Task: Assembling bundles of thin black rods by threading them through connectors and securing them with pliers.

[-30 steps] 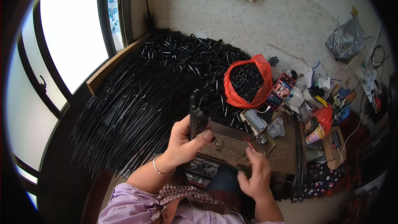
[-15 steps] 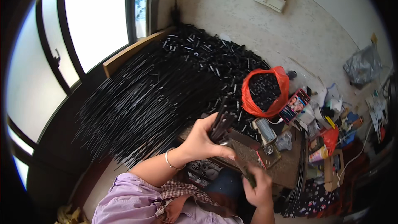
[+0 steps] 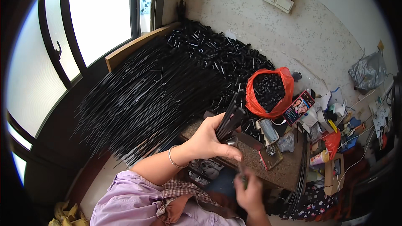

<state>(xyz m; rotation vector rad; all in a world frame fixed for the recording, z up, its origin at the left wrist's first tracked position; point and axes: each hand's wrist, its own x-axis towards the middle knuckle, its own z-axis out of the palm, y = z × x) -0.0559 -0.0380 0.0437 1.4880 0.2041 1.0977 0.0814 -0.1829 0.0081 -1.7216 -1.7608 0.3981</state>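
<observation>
1. Right now the left hand [image 3: 207, 140] is closed around a small bundle of black rods [image 3: 229, 117], held tilted above the near edge of the desk [image 3: 251, 159]; a slack grip could let the rods fan out and slide down to the floor
2. Lower down, the right hand [image 3: 250, 192] is blurred; it seems curled on something small, but I cannot tell what, or how firmly. A poor hold there could drop the part out of sight under the desk
3. Careful: the bundle tips point toward the orange bag [image 3: 270, 92] of black caps; a swing could knock it and spill them
4. Counting: two hands, one bundle of maybe four or five rods, one orange bag, one phone [image 3: 298, 108] beside it
5. Behind, one big heap of long black rods [image 3: 150, 96], far too many to count, plus a pile of loose black fittings [image 3: 217, 54], likewise uncountable
</observation>
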